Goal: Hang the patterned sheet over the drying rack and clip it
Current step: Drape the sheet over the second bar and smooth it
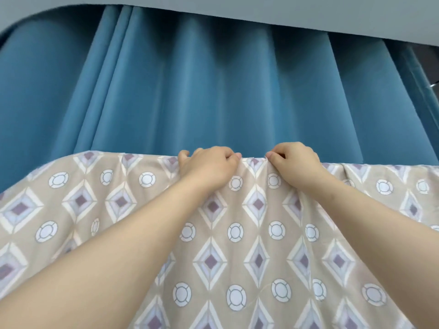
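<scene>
sheet: the patterned sheet (237,257) fills the lower half of the view. its top edge makes a fold line across the middle, in front of the blue curtain (213,91).
drying rack: hidden. i judge the bar lies under the top fold, but i cannot see it.
left hand: the left hand (209,165) is curled over the top fold and grasps the cloth there.
right hand: the right hand (294,160) is just beside it and pinches the same edge between the thumb and bent fingers.
between the hands: only a small gap, with a few pleats gathered in the cloth there and below.
clip: none is in view, so the clipping looks not yet done.
risk, sliding off: both hands hold near the middle, and nothing i can see holds the far left and right parts. if more cloth hangs on one side of the bar, its weight can pull the whole sheet down when the grasp loosens.
risk, one hand alone: one hand must leave to take a clip, and then the cloth may slip under the other hand.
risk, bunching: a clip put on these pleats may catch only the outer layer and hold weakly.
risk, slanted edge: the top line drops toward the left. this may be only the wide lens.
</scene>
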Available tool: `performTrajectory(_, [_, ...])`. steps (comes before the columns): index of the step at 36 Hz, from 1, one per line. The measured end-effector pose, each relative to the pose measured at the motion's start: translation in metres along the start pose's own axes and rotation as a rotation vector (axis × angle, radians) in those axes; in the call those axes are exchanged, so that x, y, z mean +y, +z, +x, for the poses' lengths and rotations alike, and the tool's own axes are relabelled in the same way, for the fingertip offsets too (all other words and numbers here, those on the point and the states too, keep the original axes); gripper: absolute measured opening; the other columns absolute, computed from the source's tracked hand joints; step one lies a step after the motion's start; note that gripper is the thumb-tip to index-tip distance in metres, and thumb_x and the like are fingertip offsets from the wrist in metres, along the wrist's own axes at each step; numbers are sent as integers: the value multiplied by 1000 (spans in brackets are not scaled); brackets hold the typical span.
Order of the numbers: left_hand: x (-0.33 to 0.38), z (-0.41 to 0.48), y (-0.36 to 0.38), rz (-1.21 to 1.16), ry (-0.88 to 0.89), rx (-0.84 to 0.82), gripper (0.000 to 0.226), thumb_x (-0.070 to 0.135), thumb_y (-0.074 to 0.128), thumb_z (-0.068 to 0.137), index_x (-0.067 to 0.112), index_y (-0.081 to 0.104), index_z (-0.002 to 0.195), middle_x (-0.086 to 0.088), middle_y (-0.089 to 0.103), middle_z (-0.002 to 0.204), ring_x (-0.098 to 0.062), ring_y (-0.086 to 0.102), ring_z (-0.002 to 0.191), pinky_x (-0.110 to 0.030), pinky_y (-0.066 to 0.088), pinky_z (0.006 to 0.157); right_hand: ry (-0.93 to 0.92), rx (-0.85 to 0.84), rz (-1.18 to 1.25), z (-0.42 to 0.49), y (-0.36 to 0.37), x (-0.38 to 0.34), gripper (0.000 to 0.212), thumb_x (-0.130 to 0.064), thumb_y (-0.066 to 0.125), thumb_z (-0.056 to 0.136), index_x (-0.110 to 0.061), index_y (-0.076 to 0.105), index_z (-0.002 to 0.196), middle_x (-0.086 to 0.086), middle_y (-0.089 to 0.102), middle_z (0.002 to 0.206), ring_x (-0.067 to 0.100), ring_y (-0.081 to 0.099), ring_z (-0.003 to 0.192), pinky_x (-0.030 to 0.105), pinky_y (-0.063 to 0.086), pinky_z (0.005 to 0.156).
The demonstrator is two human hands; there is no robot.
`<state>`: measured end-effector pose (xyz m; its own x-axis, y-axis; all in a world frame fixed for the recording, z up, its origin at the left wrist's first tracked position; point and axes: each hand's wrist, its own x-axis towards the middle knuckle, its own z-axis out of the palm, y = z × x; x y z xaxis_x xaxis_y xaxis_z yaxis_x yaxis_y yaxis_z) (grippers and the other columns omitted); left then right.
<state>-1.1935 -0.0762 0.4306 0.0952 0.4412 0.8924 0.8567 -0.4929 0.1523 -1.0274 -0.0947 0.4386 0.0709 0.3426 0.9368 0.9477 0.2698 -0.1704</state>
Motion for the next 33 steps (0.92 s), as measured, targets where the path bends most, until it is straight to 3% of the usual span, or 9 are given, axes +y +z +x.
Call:
performTrajectory(5, [19, -5, 12, 101, 24, 22, 41, 41, 19, 99, 31, 55, 114, 5, 59, 117, -21, 43, 119, -39, 18, 101, -55, 53, -55, -5, -3, 17, 29, -28, 34, 100, -12, 58, 98, 7, 63, 102, 28, 49, 91, 31, 28, 80])
performTrajectory(11, [15, -15, 13, 92, 31, 157, 34, 30, 25, 100, 28, 52, 121, 3, 59, 120, -22, 47, 117, -35, 24, 99, -109, 38, -42, -7, -6, 24, 31, -29, 31, 101, -11, 55, 104, 8, 62, 107, 27, 45, 86, 31, 27, 77])
performTrajectory(13, [-2, -17, 6, 101, -51, 236, 35, 22, 28, 99, 22, 53, 123, -1, 59, 125, -24, 48, 118, -35, 28, 98, -125, 35, -45, -6, -4, 26, 31, -29, 31, 101, -11, 55, 104, 7, 63, 107, 30, 51, 94, 33, 28, 79])
performTrajectory(18, [-50, -25, -17, 105, -305, 299, 39, 1, 34, 91, 9, 56, 122, -12, 55, 128, -33, 48, 118, -38, 37, 95, -108, 46, -52, -10, 6, 22, 27, -28, 32, 99, -14, 55, 100, 5, 65, 99, 25, 50, 85, 35, 27, 84])
performTrajectory(22, [-71, -24, -33, 233, -389, 224, 44, -1, 36, 87, 16, 54, 124, -7, 56, 127, -31, 52, 110, -36, 42, 83, -152, 38, -58, -14, 17, 3, 29, -25, 29, 98, -19, 55, 109, 2, 64, 101, 27, 51, 99, 36, 27, 85])
performTrajectory(25, [-85, -23, -43, 316, -436, 184, 46, 0, 38, 87, 21, 54, 124, -5, 57, 125, -29, 52, 111, -34, 39, 88, -215, -18, -42, -14, 25, -19, 32, -26, 28, 98, -22, 55, 113, 2, 62, 105, 25, 49, 102, 37, 27, 87])
performTrajectory(30, [-108, -20, -48, 259, -427, 186, 43, 3, 35, 91, 21, 55, 124, -2, 56, 129, -28, 48, 118, -35, 39, 92, -275, -89, -24, -9, 45, -51, 32, -20, 27, 97, -22, 55, 111, 1, 64, 104, 26, 48, 100, 40, 26, 86])
performTrajectory(33, [-121, -16, -52, 27, -446, 244, 42, 0, 33, 91, 16, 60, 118, -2, 57, 129, -26, 47, 120, -31, 38, 94, -318, -95, -19, -8, 61, -73, 32, -11, 30, 95, -22, 54, 113, 2, 62, 105, 26, 49, 99, 39, 25, 85])
